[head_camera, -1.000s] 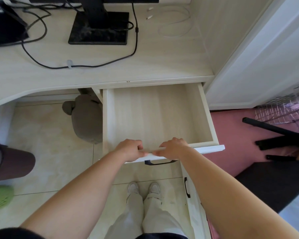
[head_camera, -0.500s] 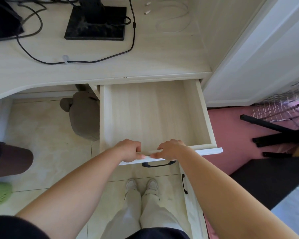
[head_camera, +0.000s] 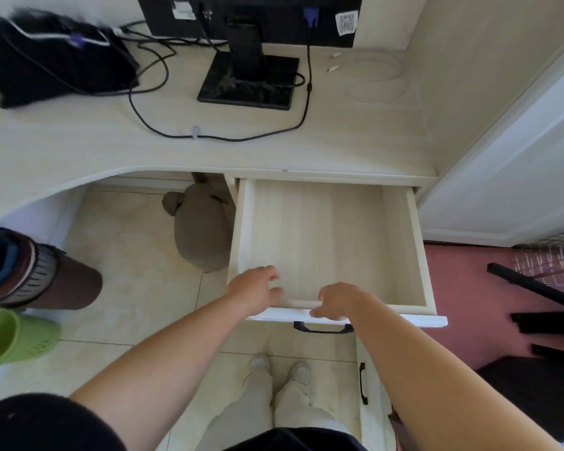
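A pale wooden drawer stands pulled far out from under the desk, and nothing lies inside it. My left hand hovers over the drawer's near left corner with relaxed, slightly spread fingers, holding nothing. On the drawer's white front edge sits my right hand, its fingers curled over the front and its thumb on the inner side. Just below that hand, the black drawer handle shows.
On the desk stand a monitor base, black cables, a black bag and a white cable. A grey plush, a brown bin and a green bin sit on the floor. Black stand legs lie at the right.
My left hand has let go of the drawer's front edge and lifted over the inside. The right hand stays on the edge. The view has tilted up, showing more of the desk.
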